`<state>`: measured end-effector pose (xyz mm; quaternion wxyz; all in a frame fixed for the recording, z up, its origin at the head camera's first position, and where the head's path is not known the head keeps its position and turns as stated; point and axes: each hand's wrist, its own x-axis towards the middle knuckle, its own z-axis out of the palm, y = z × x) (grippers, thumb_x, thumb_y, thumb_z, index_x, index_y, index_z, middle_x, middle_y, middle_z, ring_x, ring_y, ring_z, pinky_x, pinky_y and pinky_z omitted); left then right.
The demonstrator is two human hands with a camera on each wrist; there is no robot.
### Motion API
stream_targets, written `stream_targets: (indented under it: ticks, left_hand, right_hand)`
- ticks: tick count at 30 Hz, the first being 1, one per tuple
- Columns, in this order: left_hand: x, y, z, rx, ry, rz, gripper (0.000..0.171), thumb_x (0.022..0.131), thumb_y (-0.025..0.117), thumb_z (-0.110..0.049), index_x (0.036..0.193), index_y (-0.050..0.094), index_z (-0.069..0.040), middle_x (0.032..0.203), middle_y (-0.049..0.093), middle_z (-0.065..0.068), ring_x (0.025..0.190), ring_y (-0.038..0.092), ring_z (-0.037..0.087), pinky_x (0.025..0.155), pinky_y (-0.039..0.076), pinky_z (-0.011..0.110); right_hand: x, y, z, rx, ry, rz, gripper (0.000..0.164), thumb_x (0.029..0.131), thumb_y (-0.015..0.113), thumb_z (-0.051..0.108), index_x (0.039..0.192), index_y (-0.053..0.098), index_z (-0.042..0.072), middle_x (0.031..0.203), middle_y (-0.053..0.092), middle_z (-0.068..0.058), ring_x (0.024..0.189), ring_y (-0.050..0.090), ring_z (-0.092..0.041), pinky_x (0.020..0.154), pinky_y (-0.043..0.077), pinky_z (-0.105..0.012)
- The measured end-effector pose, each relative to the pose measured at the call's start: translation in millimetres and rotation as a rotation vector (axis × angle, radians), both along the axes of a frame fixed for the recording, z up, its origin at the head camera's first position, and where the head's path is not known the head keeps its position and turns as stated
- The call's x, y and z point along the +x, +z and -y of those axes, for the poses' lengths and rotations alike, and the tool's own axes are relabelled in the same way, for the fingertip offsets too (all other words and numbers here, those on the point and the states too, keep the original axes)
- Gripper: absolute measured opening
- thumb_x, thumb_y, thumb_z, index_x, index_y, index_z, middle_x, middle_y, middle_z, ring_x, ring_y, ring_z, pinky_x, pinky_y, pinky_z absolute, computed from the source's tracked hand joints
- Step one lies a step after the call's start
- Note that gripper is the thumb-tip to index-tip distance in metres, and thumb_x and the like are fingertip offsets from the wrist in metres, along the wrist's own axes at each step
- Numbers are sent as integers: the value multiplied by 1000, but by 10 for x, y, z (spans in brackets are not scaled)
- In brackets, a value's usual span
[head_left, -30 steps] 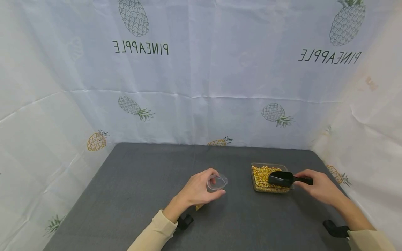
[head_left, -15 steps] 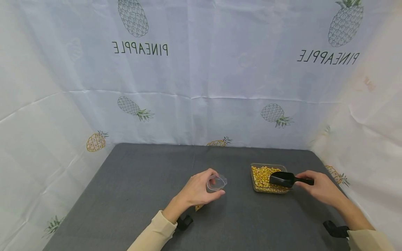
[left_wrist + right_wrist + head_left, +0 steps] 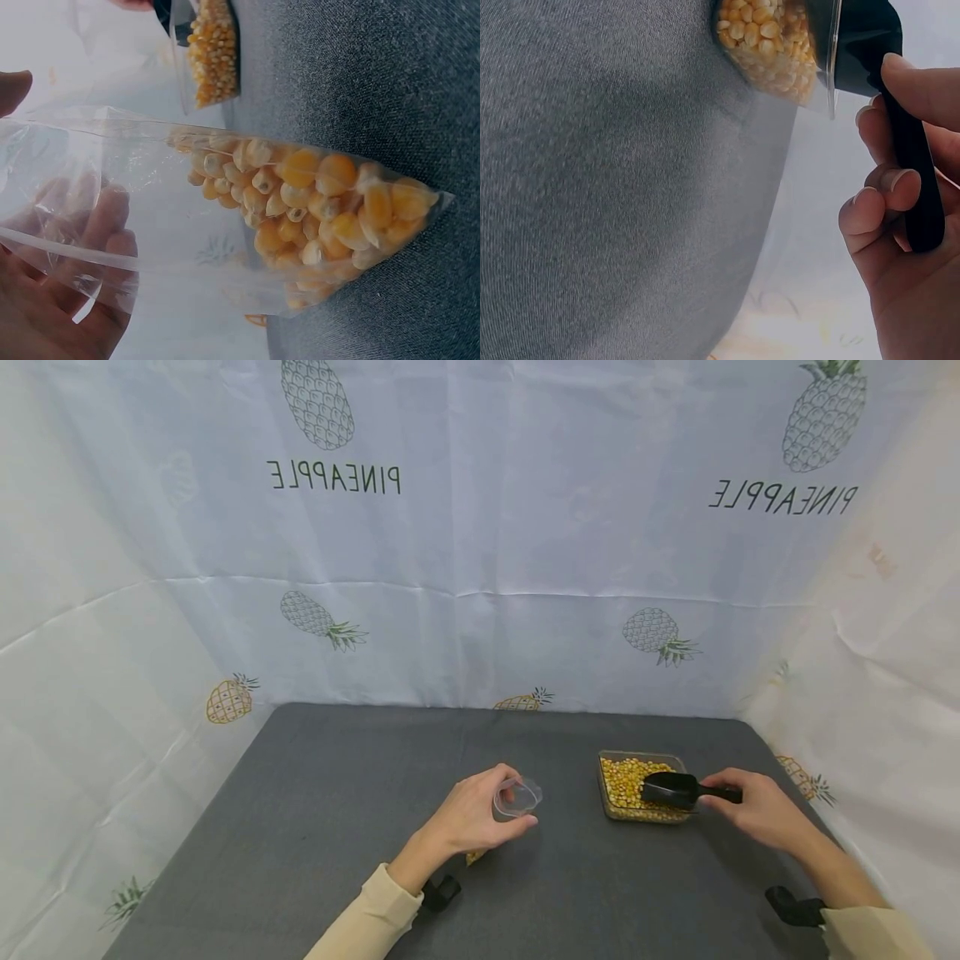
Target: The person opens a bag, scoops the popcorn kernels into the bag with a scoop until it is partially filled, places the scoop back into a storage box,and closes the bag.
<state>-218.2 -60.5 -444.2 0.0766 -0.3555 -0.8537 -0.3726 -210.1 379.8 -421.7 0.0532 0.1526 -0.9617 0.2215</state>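
Note:
My left hand (image 3: 472, 814) grips a clear plastic bag (image 3: 516, 797) by its open mouth above the grey table (image 3: 315, 810). In the left wrist view the bag (image 3: 225, 217) holds yellow corn kernels (image 3: 315, 202) in its lower corner, and my fingers (image 3: 97, 232) show through the plastic. My right hand (image 3: 753, 806) holds the handle of a black scoop (image 3: 671, 789), whose bowl lies in a clear rectangular tray (image 3: 678, 817) of corn kernels (image 3: 626, 781). The right wrist view shows my fingers (image 3: 889, 187) curled round the scoop handle (image 3: 915, 180) beside the tray (image 3: 780, 45).
White sheets printed with pineapples (image 3: 480, 527) wall in the table at the back and both sides. Black wrist mounts (image 3: 441, 892) sit at my sleeves. The table's right edge (image 3: 795, 793) runs close to the tray.
The scoop and my right hand have shifted slightly left, further over the tray. My left hand and the bag have stayed put.

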Motion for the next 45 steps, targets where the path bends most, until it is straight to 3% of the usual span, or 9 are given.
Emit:
stream_targets:
  ticks: [29, 45]
  left_hand:
    - [8, -4, -14, -6, 6, -7, 43, 91, 73, -41, 122, 61, -13, 93, 63, -5, 73, 53, 3, 63, 45, 22]
    - [10, -20, -14, -7, 22, -28, 42, 89, 75, -41, 119, 62, -14, 91, 63, -7, 73, 54, 3, 64, 45, 23]
  right_hand:
    - [-107, -59, 276, -41, 47, -6, 25, 94, 74, 14, 114, 71, 0, 109, 69, -15, 102, 64, -42, 80, 52, -56]
    - [-144, -26, 360, -39, 42, 40, 26, 94, 72, 12, 116, 70, -3, 111, 68, -19, 105, 63, -44, 82, 51, -58]
